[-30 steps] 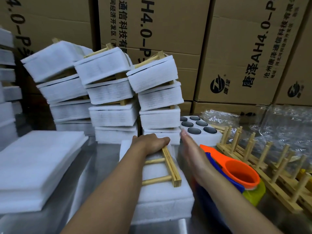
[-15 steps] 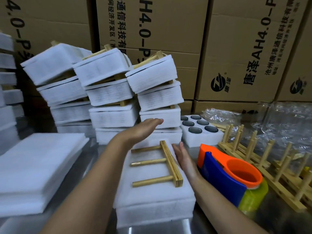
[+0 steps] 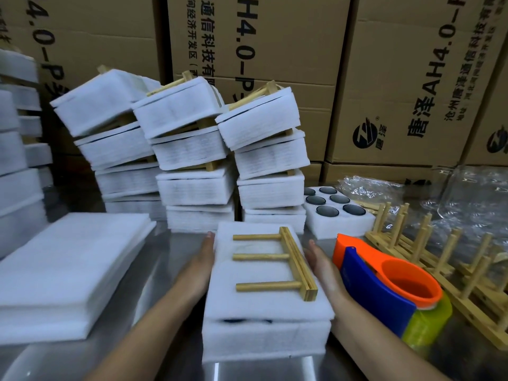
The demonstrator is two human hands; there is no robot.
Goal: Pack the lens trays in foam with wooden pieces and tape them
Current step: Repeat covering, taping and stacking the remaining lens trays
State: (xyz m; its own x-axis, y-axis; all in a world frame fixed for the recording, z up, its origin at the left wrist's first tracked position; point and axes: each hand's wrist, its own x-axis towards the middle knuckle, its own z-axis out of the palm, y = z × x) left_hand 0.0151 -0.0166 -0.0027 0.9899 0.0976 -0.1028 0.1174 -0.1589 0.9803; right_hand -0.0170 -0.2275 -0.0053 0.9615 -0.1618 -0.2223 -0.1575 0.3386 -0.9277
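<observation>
Cardboard boxes point(image 3: 398, 78) printed with black characters wall off the back of the head view, and below them a steel counter point(image 3: 162, 251) carries everything I am watching.

At the middle of it lies the foam pack point(image 3: 264, 336), my landmark: a thick white foam tray with a thinner white sheet laid over it. The two layers sit slightly out of line at the near edge, and a dark sliver shows in the seam between them. On top of the pack rests the wooden piece point(image 3: 275, 266), a pale comb-like part with one long bar along the right side and three round pegs pointing left. I see no tape on the pack.

The left hand point(image 3: 202, 259) lies flat against the pack's left side, fingers straight and released. The right hand point(image 3: 321, 265) presses the pack's right side the same way, palm inward, gripping nothing.

Just right of the pack, by the right wrist, sits an orange and blue tape dispenser point(image 3: 384, 287); I cannot tell whether it touches the arm. Behind the pack rise leaning stacks of wrapped foam bundles point(image 3: 192, 188). Behind and to the right of the pack an uncovered lens tray point(image 3: 336, 213) shows six dark round lenses. Left of the pack lies a pile of flat foam sheets point(image 3: 68, 270); far right of it are wooden racks point(image 3: 420, 251) and clear plastic bags point(image 3: 472, 204).
</observation>
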